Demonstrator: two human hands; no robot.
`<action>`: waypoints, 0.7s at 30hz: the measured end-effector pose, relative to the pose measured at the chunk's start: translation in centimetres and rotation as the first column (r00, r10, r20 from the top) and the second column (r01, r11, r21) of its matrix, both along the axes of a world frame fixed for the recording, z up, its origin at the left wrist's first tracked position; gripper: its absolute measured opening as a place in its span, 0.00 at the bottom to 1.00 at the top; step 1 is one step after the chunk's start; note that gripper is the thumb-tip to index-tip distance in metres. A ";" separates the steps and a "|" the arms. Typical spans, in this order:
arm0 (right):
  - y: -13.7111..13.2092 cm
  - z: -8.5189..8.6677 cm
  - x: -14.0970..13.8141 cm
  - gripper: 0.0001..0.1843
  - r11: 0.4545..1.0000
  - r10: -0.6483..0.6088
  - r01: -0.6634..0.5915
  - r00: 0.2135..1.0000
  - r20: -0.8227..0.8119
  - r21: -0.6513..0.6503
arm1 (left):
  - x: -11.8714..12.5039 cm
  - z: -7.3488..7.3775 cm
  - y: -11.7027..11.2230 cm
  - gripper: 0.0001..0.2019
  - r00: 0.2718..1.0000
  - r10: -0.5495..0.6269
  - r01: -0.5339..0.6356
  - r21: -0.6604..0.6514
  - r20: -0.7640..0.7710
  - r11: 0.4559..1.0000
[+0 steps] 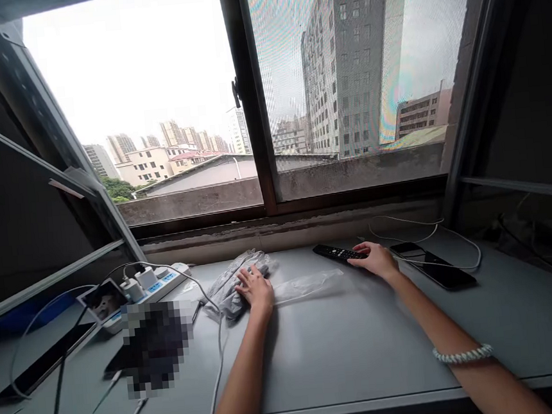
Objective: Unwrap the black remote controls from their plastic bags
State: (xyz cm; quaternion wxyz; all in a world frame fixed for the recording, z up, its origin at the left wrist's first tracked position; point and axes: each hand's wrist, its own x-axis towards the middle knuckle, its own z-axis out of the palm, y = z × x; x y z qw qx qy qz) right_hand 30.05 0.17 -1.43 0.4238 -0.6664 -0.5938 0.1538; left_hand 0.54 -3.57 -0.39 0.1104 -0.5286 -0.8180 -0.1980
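My left hand (256, 292), its fingers spread, lies over a pile of plastic-wrapped dark items (229, 282); what exactly is inside the wrapping I cannot make out. At the right, my right hand (375, 259) has its thumb and fingers closed around the near end of a black remote control (336, 252), which lies along the back of the desk. Between the two hands a flat, clear plastic sleeve (306, 285) stretches across the desktop. A black smartphone (436, 267) is just right of my right hand, with a white cable crossing it.
A white power strip (171, 277) with chargers stands at the left back, beside a small picture card (103, 302). Cables run over the grey desk (347, 355) toward its front edge. A dark flat device (43, 362) lies far left. Behind is a window (263, 169).
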 end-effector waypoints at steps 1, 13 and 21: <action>-0.1 0.0 0.1 0.21 1.000 -0.014 0.014 0.999 0.048 -0.005 | 0.1 0.1 -0.1 0.23 1.000 -0.009 0.008 0.001 0.005 1.000; -0.3 -0.1 -0.3 0.14 0.999 -0.039 0.036 0.981 0.188 0.016 | -0.2 0.8 -0.3 0.22 0.996 -0.021 0.027 -0.072 0.085 0.997; -0.7 0.8 -2.9 0.09 0.955 0.213 -0.193 0.975 -0.068 0.225 | 1.1 2.2 -0.5 0.25 0.946 -0.322 0.322 0.180 -0.028 0.930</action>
